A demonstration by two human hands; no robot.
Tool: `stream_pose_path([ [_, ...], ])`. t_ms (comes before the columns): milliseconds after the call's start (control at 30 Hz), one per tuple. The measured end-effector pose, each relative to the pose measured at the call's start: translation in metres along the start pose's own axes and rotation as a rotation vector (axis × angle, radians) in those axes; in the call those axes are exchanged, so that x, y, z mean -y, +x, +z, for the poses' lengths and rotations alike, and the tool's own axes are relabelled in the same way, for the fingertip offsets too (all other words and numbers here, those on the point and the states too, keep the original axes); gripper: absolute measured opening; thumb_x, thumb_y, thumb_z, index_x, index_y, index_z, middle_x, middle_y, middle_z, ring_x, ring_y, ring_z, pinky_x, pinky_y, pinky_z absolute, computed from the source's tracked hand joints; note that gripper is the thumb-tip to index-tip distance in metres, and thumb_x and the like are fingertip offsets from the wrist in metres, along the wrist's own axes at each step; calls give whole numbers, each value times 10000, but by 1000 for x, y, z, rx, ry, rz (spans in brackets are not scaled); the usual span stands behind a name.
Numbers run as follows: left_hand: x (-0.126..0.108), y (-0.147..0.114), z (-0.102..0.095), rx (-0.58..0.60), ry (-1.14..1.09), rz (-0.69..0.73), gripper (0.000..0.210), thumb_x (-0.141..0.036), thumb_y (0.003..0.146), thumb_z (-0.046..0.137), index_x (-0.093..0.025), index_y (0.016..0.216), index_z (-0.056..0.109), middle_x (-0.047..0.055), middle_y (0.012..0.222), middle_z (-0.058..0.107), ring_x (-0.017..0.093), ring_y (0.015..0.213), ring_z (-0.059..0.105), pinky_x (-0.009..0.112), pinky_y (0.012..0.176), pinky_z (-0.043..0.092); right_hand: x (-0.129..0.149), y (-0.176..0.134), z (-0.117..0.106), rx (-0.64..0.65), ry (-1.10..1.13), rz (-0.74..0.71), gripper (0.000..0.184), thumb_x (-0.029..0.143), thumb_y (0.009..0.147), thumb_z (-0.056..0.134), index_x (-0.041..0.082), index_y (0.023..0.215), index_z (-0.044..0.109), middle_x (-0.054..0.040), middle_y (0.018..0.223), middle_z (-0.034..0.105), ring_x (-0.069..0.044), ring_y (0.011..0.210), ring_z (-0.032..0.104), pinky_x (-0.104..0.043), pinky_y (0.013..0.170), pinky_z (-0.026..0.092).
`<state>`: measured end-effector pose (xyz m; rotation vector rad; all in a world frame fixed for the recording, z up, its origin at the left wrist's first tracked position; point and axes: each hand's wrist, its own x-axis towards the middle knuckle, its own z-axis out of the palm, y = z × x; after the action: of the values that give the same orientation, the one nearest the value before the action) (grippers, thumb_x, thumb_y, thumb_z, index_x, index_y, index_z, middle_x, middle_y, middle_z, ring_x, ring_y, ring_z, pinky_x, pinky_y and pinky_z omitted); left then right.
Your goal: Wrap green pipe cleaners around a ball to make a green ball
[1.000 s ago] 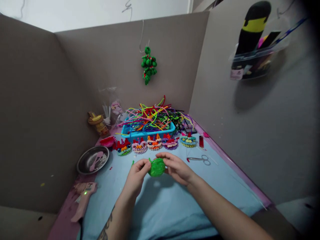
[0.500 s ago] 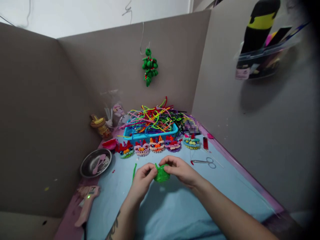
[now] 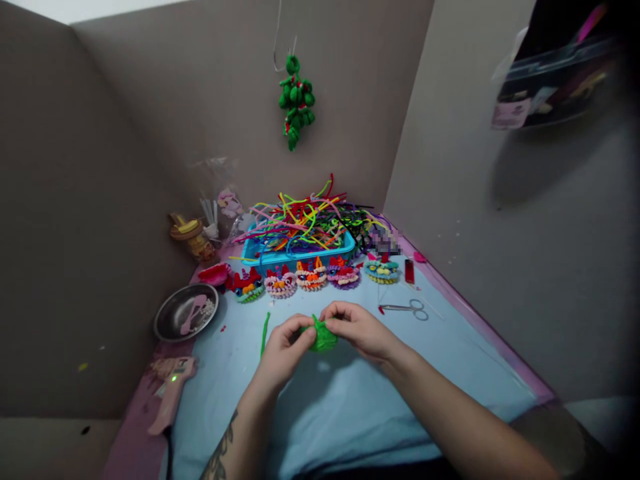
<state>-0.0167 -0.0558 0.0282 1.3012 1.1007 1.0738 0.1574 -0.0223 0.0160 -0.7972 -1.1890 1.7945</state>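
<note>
Between my two hands, just above the blue cloth [image 3: 240, 400], is a bright green piece of fuzzy pipe-cleaner work [image 3: 324, 338]. My left hand [image 3: 291, 343] pinches its left side with thumb and forefinger. On the upper right side, my right hand [image 3: 353, 328] grips it with fingertips and thumb. A short green tip sticks up between the hands. One loose green pipe cleaner [image 3: 265, 331] stands out to the left, beside my left hand; its lower end is hidden. Behind the hands sits a row of several colourful fuzzy animal heads, among them an orange one [image 3: 311, 275].
A blue tray [image 3: 295, 259] heaped with pipe cleaners [image 3: 305, 220] stands at the back. Scissors [image 3: 407, 308] lie right. On the left are a metal bowl [image 3: 165, 320] and a pink glue gun [image 3: 171, 397] with its lamp lit. Grey panels enclose the table; a green ornament [image 3: 297, 100] hangs behind.
The view has tipped downward, so the surroundings sit higher in the picture. Both hands keep their hold on the green piece, with the fingers shifted slightly.
</note>
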Motion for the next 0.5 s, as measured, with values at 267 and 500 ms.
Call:
stream_pose_path([
  [267, 11, 4, 0, -25, -151, -122, 307, -414, 671, 744, -129, 758, 670, 6, 651, 611, 116, 603, 508, 232, 608, 394, 5, 0, 2, -43, -99, 34, 298, 392, 629, 779, 151, 698, 618, 25, 618, 558, -101, 570, 455, -238, 565, 341],
  [500, 17, 2, 2, -52, -201, -127, 241, -351, 678, 751, -135, 673, 644, -20, 594, 581, 95, 564, 486, 215, 582, 370, 2, -2, 3, -30, -99, 31, 320, 417, 641, 772, 149, 745, 633, 14, 661, 578, -118, 612, 483, -252, 602, 358],
])
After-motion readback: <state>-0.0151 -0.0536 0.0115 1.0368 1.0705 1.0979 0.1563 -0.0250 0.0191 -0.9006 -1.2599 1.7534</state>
